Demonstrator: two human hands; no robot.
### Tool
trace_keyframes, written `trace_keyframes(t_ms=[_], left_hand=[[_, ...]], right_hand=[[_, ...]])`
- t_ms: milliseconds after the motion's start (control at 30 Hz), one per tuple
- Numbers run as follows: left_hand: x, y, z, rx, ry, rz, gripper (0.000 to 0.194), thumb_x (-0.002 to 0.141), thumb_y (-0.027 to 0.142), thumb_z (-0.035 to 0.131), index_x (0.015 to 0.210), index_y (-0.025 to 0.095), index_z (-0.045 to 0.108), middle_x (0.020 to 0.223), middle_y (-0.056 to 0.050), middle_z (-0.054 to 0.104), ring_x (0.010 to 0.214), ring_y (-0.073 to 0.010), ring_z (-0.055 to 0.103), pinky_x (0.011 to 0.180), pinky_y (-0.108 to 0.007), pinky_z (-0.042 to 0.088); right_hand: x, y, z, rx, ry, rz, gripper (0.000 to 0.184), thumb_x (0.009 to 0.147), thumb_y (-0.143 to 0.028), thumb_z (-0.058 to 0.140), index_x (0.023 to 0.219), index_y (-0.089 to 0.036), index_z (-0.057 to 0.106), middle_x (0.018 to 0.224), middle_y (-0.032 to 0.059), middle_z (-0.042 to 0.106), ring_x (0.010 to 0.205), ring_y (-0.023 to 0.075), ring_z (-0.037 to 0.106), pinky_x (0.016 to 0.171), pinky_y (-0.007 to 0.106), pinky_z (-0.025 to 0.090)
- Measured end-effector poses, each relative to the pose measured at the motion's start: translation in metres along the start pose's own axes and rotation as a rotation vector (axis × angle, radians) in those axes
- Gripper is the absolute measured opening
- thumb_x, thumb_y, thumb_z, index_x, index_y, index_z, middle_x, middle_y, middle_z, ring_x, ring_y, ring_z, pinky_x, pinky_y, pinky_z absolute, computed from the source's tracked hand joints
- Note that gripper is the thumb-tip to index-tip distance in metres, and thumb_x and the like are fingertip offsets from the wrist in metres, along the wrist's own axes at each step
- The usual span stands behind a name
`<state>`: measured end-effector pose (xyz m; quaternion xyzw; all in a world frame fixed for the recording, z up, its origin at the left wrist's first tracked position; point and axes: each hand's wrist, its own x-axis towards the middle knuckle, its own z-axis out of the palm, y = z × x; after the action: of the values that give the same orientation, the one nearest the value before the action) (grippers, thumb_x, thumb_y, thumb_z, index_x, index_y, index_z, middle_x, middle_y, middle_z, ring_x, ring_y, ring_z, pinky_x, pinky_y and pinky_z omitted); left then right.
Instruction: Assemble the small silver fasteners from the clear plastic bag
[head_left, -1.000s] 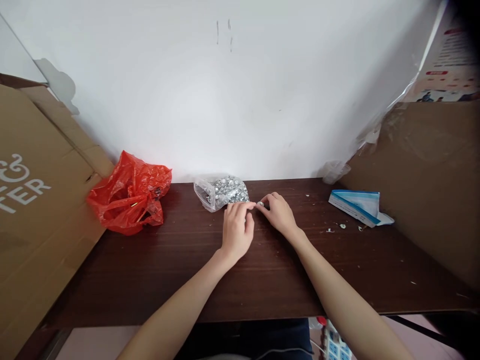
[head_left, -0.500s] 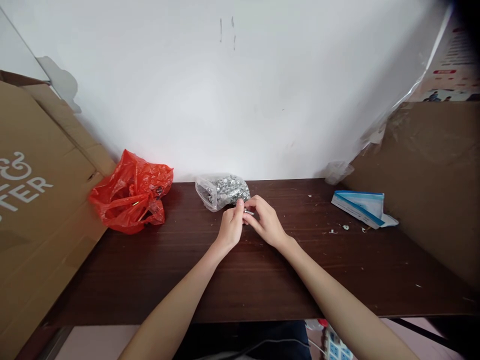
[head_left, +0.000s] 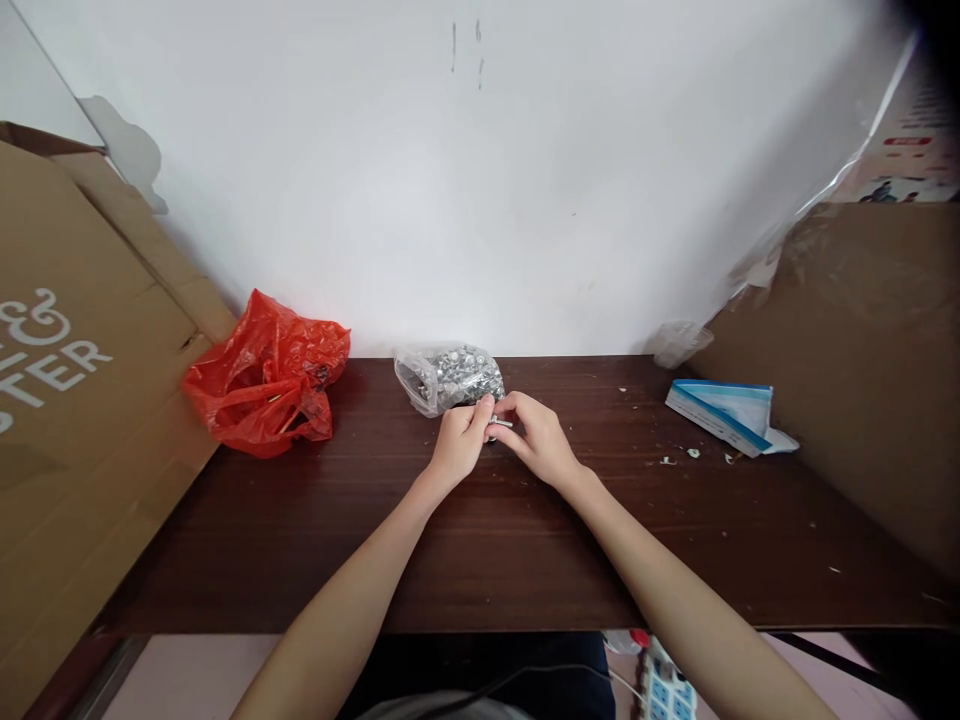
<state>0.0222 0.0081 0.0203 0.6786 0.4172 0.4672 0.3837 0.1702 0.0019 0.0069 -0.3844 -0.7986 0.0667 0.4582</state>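
Drew the bare left hand (head_left: 459, 440) and bare right hand (head_left: 544, 440) together since a second ago, from fingertips barely meeting to a joint grip at the centre of the frame. Keep the left hand nearly closed, thumb laid over curled fingers, pressing on a small silvery metal piece (head_left: 505, 423). Hold the same piece in the right hand, thumb and forefinger bent into a ring, tips almost meeting on it. Cannot tell its full shape, nor whether one part or two, under the covering fingers; cannot see the left fingertips. See just above, on the dark brown wooden table (head_left: 360, 560), a clear plastic bag (head_left: 433, 392) of small metal hardware, lower edge partly hidden by the left hand. Notice a crumpled red plastic bag (head_left: 262, 350) at left, contents hard to make out, beside a brown cardboard box (head_left: 97, 460), lettering cut off by the frame edge. Find a blue-and-white packet (head_left: 712, 415) and a translucent plastic cup (head_left: 679, 343) at right; glimpse a white-and-blue power strip (head_left: 664, 695) at bottom, cropped.
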Motion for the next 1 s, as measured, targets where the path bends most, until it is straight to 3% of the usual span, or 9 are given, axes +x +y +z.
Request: trace_keyframes(t_ms=[133,267,400,533,767,1000], left_hand=[[-0.003,0.003,0.002,0.026,0.014,0.032,0.057,0.091,0.054,0.036,0.047,0.018,0.039,0.045,0.002,0.041,0.046,-0.0094,0.038,0.052,-0.025,0.03],[-0.008,0.001,0.006,0.125,0.096,0.106,0.054,0.094,0.048,0.033,0.049,0.018,0.038,0.047,0.002,0.041,0.047,-0.0098,0.038,0.052,-0.026,0.027],[-0.012,-0.003,0.009,0.232,0.165,0.182,0.052,0.097,0.042,0.03,0.051,0.018,0.039,0.049,0.001,0.043,0.048,-0.0106,0.039,0.052,-0.027,0.027],[-0.014,-0.005,0.009,0.283,0.194,0.228,0.05,0.097,0.037,0.03,0.054,0.018,0.046,0.054,-0.002,0.053,0.051,-0.012,0.046,0.054,-0.027,0.03],[-0.01,-0.004,0.002,0.279,0.169,0.185,0.051,0.096,0.034,0.034,0.053,0.016,0.056,0.055,-0.004,0.063,0.051,-0.0126,0.054,0.054,-0.025,0.037],[-0.003,-0.006,-0.006,0.279,0.109,0.08,0.05,0.091,0.035,0.039,0.046,0.017,0.05,0.041,0.001,0.048,0.041,-0.0103,0.042,0.047,-0.026,0.028]], right_hand=[[0.0,-0.001,-0.002,-0.051,-0.053,0.024,0.04,0.094,-0.048,0.043,0.068,-0.019,0.051,0.064,0.0008,0.052,0.059,0.0142,0.046,0.057,0.026,0.036],[-0.001,-0.007,0.005,0.143,-0.039,0.134,0.051,0.099,-0.043,0.028,0.057,-0.019,0.045,0.056,-0.0005,0.045,0.052,0.0123,0.041,0.055,0.026,0.032],[-0.001,-0.015,0.016,0.31,0.04,0.345,0.052,0.095,-0.05,0.033,0.053,-0.02,0.033,0.052,-0.0023,0.034,0.049,0.0105,0.032,0.05,0.026,0.026],[-0.002,-0.02,0.023,0.5,0.064,0.464,0.051,0.093,-0.053,0.039,0.055,-0.02,0.033,0.052,-0.0032,0.032,0.049,0.0097,0.029,0.047,0.025,0.025],[-0.004,-0.018,0.025,0.575,-0.032,0.471,0.049,0.092,-0.057,0.038,0.06,-0.02,0.037,0.049,-0.0044,0.035,0.046,0.0096,0.031,0.045,0.025,0.027],[-0.001,-0.014,0.018,0.576,-0.159,0.472,0.046,0.093,-0.057,0.037,0.068,-0.019,0.046,0.053,-0.0046,0.041,0.045,0.0091,0.037,0.048,0.025,0.032]])
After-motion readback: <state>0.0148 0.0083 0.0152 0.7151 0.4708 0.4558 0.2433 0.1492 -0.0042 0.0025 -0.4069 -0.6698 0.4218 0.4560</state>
